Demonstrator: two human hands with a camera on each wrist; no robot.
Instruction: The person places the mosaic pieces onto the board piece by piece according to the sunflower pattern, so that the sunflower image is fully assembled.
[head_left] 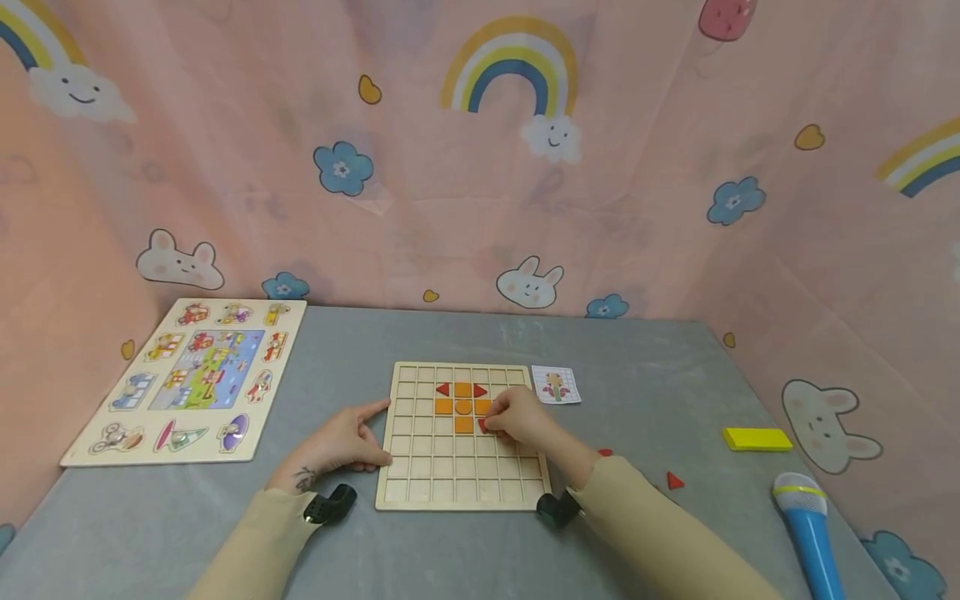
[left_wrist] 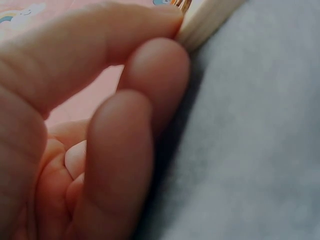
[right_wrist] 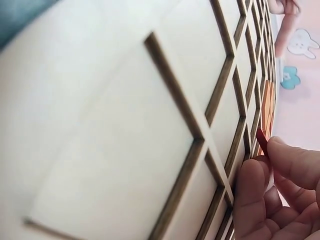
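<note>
A square wooden grid board [head_left: 427, 492] lies on the grey table. My left hand [head_left: 337, 442] touches its left edge, index finger stretched forward and thumb lower down. Between thumb and fingers, my right hand [head_left: 525, 421] pinches a small red triangle [right_wrist: 262, 141] over a cell below the right-hand orange square. Several orange squares [head_left: 463, 425] form a cross in the grid around an orange circle [head_left: 463, 407]. Red triangles [head_left: 443, 389] occupy cells on both sides of the top square. Beside the upper right corner lies a pattern card [head_left: 557, 385].
Loose red triangles [head_left: 675, 481] lie right of the board, one partly hidden by my right forearm. Farther right are a yellow block [head_left: 757, 439] and a blue toy microphone [head_left: 810, 533]. A picture puzzle board [head_left: 247, 442] lies at left. A patterned pink cloth [head_left: 420, 233] hangs behind the table.
</note>
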